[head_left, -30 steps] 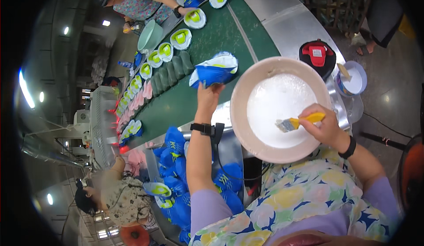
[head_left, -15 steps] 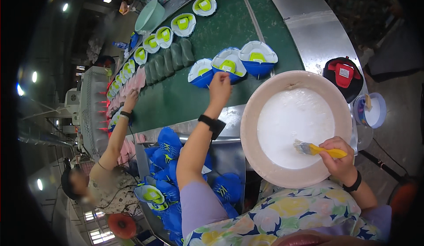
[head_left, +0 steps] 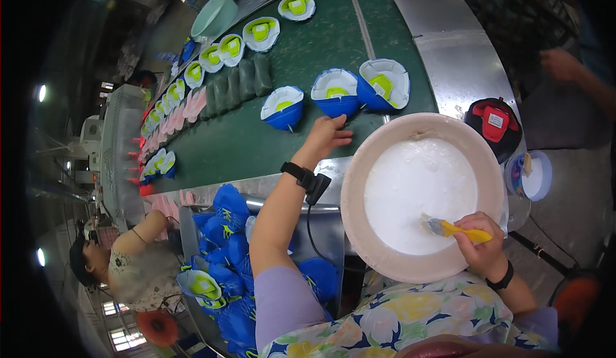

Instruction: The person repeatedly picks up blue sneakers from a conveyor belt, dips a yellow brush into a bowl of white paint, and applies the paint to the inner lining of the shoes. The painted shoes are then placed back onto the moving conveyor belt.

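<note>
Fingers of the right-hand grip [head_left: 480, 249] clasp the yellow handle of a paintbrush [head_left: 471, 234], its pale, matted bristles resting in milky white liquid [head_left: 420, 188] inside a round, smooth, beige-pink basin [head_left: 357, 204]. The left-hand grip [head_left: 327, 136] is released, its fingers loosely spread above the edge of a green conveyor belt [head_left: 224, 149] with a scuffed, matte surface. It lies just below the middle one of three blue shoe uppers [head_left: 337, 105]; whether it touches cannot be told. Each upper is cup-shaped, with white lining and a lime-green tongue. The left one stands slightly apart from the other two, beyond the basin.

Across the belt runs a row of similar lined uppers [head_left: 260, 32], beside dark, rounded oblong pieces [head_left: 229, 87] and flatter pink ones [head_left: 194, 104]. More blue uppers lie heaped in a metal tray [head_left: 330, 220], bright printed marks on their sides. Right of the basin, a black upper [head_left: 478, 115] has a red tongue bearing a white label [head_left: 495, 120], its print too small to read.
</note>
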Demonstrator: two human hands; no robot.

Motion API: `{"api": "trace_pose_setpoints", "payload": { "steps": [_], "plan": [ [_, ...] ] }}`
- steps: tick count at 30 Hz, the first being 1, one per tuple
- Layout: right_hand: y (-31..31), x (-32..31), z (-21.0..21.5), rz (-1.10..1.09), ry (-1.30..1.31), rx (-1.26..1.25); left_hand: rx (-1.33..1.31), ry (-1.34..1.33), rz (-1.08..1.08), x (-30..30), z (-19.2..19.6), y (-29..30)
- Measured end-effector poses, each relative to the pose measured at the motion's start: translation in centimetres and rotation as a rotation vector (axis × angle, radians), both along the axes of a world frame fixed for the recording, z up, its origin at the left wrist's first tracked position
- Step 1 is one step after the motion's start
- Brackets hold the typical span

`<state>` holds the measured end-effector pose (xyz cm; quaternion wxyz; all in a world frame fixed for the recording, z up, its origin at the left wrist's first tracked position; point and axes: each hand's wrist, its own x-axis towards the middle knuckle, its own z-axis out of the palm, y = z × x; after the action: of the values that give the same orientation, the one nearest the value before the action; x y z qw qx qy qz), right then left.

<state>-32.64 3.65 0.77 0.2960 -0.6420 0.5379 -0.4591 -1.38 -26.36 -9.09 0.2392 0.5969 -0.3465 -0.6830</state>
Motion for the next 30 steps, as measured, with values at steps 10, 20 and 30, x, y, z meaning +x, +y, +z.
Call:
{"api": "trace_pose_setpoints", "payload": {
  "steps": [10, 20, 30],
  "plan": [
    [-0.4, 0.1, 0.3, 0.022, -0.020, -0.029, -0.208, -0.054, 0.709, 12.6, -3.6, -1.6],
    [1.1, -1.1, -2.2, -0.010, -0.179, 0.068, -0.826, -0.942, 0.162, 19.4, 5.3, 5.9],
    [0.7, -1.0, -3.5, -0.038, -0.314, 0.117, -0.862, -1.606, -0.233, 30.3, 7.2, 23.4]
  ]
}}
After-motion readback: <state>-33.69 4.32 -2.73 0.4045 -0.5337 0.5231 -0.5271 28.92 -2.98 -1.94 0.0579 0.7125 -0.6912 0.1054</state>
